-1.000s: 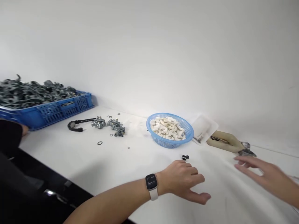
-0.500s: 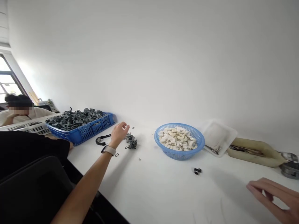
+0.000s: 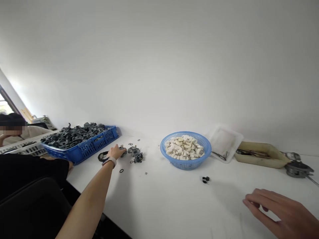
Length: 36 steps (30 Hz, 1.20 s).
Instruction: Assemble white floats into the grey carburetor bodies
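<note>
My left hand [image 3: 116, 152], with a watch at its wrist, is down among the small grey parts on the table. Its fingers close over a grey part [image 3: 123, 150], mostly covered by the hand. Right beside it lie more grey ring-shaped parts [image 3: 137, 155] and several black O-rings [image 3: 121, 171]. A black watch-like strap [image 3: 101, 156] lies just left of the hand. Above the table at the lower right hovers my right hand [image 3: 280, 209], its thumb and fingertips brought together with nothing visible in them. Nearest to it are small black ring-shaped pieces [image 3: 205, 179].
A blue crate [image 3: 86, 150] heaped with grey parts stands at the left, near a co-worker's black sleeve [image 3: 32, 171]. A round blue basket [image 3: 185, 164] holds white curved pieces. Rightward are a clear tray [image 3: 225, 141], a beige bin [image 3: 261, 162] and a grey tool [image 3: 297, 169]. Another person sits far left.
My left hand has come down and slightly left onto a grey part. My right hand appears farther left, still with its fingertips together. The view has shifted a little.
</note>
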Each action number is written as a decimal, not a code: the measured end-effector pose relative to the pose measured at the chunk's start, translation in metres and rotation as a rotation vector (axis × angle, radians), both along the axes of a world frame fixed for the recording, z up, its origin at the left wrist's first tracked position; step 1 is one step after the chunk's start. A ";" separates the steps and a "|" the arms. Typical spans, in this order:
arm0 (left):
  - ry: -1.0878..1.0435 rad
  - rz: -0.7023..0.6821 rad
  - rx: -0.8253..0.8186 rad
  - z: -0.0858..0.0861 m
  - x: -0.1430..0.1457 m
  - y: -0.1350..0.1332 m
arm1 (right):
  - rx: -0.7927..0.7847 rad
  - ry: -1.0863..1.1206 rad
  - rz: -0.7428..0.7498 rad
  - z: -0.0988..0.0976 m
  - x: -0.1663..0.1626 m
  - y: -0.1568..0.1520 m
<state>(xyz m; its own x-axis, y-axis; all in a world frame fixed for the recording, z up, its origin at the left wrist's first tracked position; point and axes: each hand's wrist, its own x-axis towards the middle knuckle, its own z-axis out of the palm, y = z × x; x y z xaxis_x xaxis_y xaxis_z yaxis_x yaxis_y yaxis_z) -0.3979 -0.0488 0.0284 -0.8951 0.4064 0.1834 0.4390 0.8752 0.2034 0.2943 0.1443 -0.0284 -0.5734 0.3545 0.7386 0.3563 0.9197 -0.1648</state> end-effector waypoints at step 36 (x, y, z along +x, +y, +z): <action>0.704 -1.649 0.617 0.003 0.423 0.085 | -0.716 -0.051 -0.069 0.037 -0.030 -0.062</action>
<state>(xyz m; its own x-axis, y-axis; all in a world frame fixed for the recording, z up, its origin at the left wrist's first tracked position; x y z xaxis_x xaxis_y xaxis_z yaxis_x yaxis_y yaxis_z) 0.0248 0.0362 0.0313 0.5562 0.4044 0.7260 0.7776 -0.5615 -0.2829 0.2641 0.0821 0.0085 -0.5598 0.7783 0.2845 0.4326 0.5673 -0.7007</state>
